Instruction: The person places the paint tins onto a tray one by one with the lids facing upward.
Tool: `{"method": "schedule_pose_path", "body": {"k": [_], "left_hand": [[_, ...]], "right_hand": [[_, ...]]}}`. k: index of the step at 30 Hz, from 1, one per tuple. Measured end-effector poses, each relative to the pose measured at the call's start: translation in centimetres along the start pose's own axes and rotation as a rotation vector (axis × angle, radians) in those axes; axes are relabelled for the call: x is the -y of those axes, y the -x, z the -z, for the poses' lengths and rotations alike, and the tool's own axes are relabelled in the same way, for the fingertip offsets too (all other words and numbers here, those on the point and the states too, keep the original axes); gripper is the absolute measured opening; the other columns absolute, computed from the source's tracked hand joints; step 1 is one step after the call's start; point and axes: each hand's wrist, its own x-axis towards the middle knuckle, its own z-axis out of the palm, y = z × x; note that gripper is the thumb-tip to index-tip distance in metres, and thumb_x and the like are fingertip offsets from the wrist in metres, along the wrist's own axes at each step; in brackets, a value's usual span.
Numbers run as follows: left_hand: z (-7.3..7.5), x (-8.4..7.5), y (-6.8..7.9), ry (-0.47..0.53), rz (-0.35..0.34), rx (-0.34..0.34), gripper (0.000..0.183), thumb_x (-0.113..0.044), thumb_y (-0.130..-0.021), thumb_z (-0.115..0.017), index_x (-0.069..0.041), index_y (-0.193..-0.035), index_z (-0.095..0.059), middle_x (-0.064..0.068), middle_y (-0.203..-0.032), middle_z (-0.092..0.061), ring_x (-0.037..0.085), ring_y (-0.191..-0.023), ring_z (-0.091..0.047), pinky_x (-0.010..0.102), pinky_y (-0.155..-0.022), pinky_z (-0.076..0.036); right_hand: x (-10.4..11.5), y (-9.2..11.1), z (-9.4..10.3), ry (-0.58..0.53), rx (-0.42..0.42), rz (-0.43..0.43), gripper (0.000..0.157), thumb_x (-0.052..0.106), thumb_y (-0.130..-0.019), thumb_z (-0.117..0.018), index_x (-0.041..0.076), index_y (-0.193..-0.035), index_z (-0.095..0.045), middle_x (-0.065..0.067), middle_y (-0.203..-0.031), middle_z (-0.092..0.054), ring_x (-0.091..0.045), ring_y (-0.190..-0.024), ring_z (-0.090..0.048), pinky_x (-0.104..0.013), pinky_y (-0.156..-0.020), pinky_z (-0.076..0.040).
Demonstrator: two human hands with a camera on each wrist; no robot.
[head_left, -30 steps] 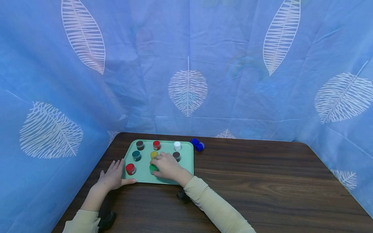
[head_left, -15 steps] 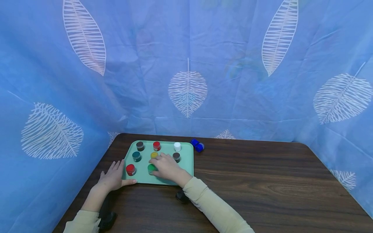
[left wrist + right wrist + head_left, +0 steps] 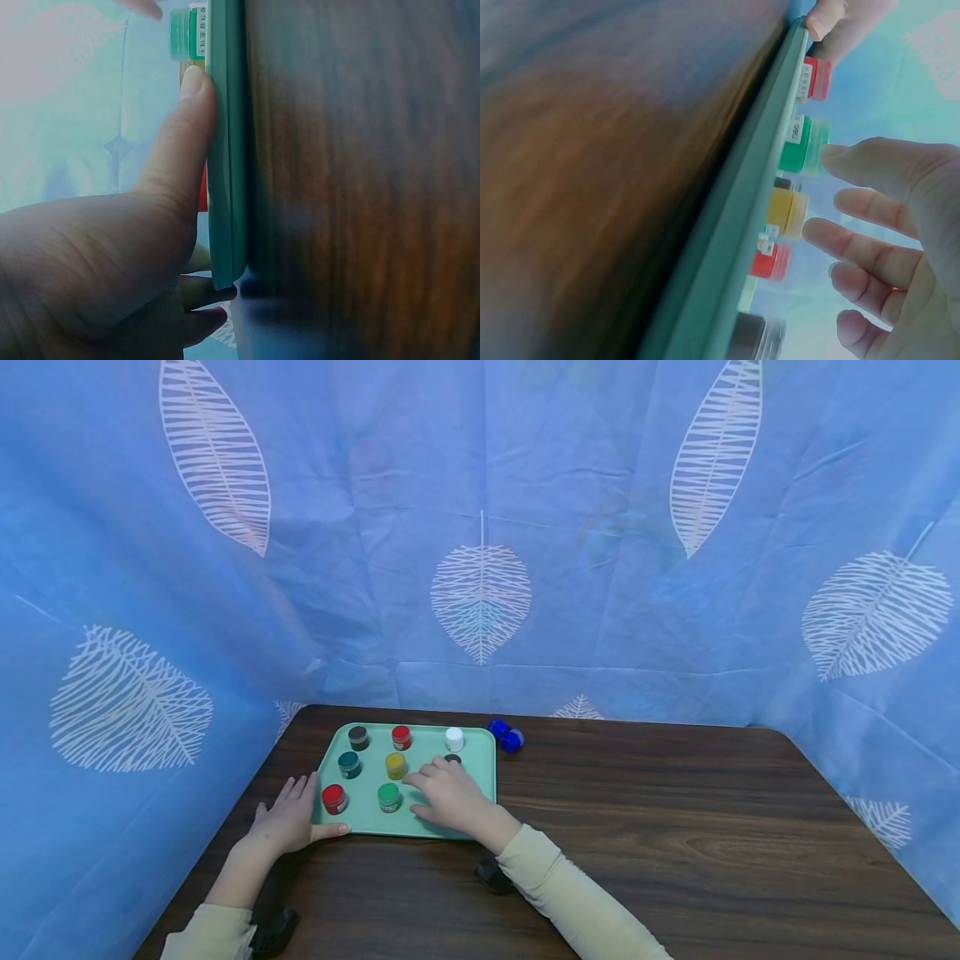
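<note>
A light green tray [image 3: 482, 785] on the table carries several small paint jars. My left hand [image 3: 281, 825] rests against its front left corner with the fingers spread along the left side, and in the left wrist view the straight thumb [image 3: 176, 150] lies on the rim. At the tray's front middle stands a green paint jar [image 3: 389, 798] upright. My right hand [image 3: 453, 800] hovers just right of it, fingers apart and holding nothing; the right wrist view shows the thumb tip [image 3: 840, 159] close to the green lid. Behind the green jar is a yellow jar [image 3: 396, 767].
Also on the tray are a front red jar [image 3: 334, 799], a teal jar [image 3: 349, 766], a dark jar [image 3: 358, 738], a back red jar [image 3: 401, 738], a white jar [image 3: 454, 739] and a partly hidden brown jar [image 3: 453, 758]. Blue jars [image 3: 512, 741] lie beyond the tray's right back corner.
The green jar slid slightly left under my right hand's fingers. That hand then let go and drew back right, uncovering the yellow jar. My left hand stayed at the corner.
</note>
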Motion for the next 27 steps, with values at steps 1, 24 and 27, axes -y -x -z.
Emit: {"method": "schedule_pose_path", "body": {"k": [1, 24, 27], "left_hand": [[0.0, 0.0, 0.0, 0.0, -0.001, -0.001, 0.127, -0.073, -0.071, -0.068, 0.011, -0.151, -0.015, 0.037, -0.153, -0.021, 0.053, -0.144, -0.013, 0.08, -0.104, -0.015], [0.1, -0.1, 0.0, -0.008, -0.006, -0.008, 0.126, -0.072, -0.072, -0.068, 0.012, -0.15, -0.017, 0.038, -0.153, -0.022, 0.054, -0.144, -0.015, 0.08, -0.103, -0.017], [0.1, -0.1, 0.0, -0.005, -0.002, -0.005, 0.126, -0.072, -0.072, -0.068, 0.012, -0.15, -0.016, 0.038, -0.153, -0.022, 0.054, -0.144, -0.014, 0.08, -0.104, -0.016]], "right_hand": [[-0.2, 0.3, 0.1, -0.003, -0.007, 0.002, 0.039, 0.04, -0.088, -0.071, 0.023, -0.123, -0.067, 0.004, -0.11, -0.071, -0.015, -0.095, -0.059, -0.029, -0.076, -0.047], [-6.0, 5.1, 0.9, -0.09, -0.173, -0.052, 0.029, 0.028, -0.083, -0.077, 0.016, -0.108, -0.072, 0.0, -0.103, -0.07, -0.018, -0.09, -0.057, -0.033, -0.074, -0.046], [-6.8, 5.6, 0.8, -0.088, -0.185, -0.07, 0.028, 0.027, -0.083, -0.078, 0.015, -0.107, -0.072, 0.0, -0.102, -0.07, -0.018, -0.088, -0.056, -0.033, -0.075, -0.046]]}}
